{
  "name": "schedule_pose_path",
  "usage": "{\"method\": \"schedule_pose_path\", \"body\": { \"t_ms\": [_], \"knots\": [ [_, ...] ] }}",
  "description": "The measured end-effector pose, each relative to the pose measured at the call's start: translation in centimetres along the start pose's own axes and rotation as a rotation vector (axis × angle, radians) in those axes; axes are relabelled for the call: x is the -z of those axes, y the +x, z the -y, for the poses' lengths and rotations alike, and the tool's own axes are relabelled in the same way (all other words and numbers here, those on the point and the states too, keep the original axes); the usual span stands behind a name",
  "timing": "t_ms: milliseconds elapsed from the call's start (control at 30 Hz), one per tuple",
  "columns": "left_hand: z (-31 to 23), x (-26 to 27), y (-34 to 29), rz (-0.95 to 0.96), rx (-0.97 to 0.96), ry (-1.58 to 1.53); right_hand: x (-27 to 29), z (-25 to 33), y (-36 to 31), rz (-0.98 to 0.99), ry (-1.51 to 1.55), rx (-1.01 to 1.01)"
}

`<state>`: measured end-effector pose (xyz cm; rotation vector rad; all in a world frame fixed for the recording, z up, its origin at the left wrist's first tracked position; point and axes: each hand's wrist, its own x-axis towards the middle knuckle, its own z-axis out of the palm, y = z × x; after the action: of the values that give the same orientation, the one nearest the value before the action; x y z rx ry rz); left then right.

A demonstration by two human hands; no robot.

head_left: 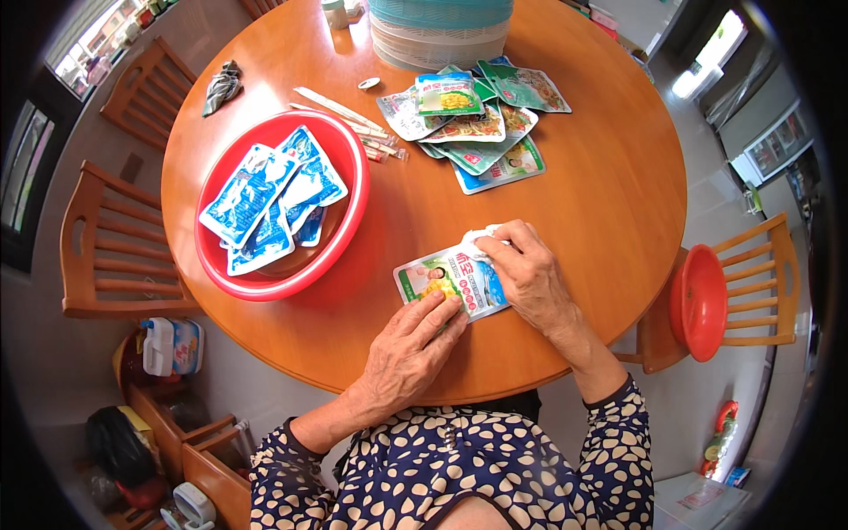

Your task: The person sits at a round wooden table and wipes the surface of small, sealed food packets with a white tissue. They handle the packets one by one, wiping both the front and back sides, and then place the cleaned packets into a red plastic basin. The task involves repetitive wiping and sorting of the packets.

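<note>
Printed packet (470, 279) pressed against the tabletop (609, 238)
Right of the red basin (359, 199), it is steadied by the left hand (412, 344), fingers extended; a white cloth (480, 238) is pinched in the right hand (528, 276) at the packet's far edge.

1. We see bright daylight, its likeliest sources the window (84, 44) at upper left and the washed-out opening (711, 57) at upper right.
2. We notice whitish glare across the surface's (601, 221) far left, and shade inside the red basin (265, 289).
3. The hands (408, 343) look sharp.
4. Fisheye distortion bends the left-hand chair (132, 307) near the black rim.
</note>
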<state>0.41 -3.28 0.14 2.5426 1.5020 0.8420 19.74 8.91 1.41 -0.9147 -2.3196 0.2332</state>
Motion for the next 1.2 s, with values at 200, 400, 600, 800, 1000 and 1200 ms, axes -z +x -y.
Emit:
{"method": "schedule_pose_path", "body": {
  "t_ms": [200, 400, 600, 800, 1000, 1200],
  "knots": [
    [0.0, 0.1, 0.1, -0.004, -0.011, 0.017, 1.9, -1.0, -1.6, -0.128, 0.002, -0.181],
    [-0.1, -0.2, 0.2, -0.027, 0.011, 0.001, 1.0, 1.1, -1.7, 0.033, 0.062, -0.04],
    [-0.3, 0.4, 0.7, -0.041, 0.013, -0.008, 3.7, 1.4, -3.9, 0.245, -0.017, 0.024],
    [-0.3, 0.4, 0.6, -0.044, -0.005, 0.008, 6.0, 2.4, -3.3, 0.345, 0.322, 0.061],
    [-0.3, 0.4, 0.6, -0.041, -0.012, 0.001, 1.9, 2.2, -3.3, 0.153, 0.094, 0.145],
    [-0.5, 0.5, 0.1, -0.035, 0.051, -0.048, 4.6, 1.8, -4.2, 0.474, 0.381, 0.177]
  ]
}}
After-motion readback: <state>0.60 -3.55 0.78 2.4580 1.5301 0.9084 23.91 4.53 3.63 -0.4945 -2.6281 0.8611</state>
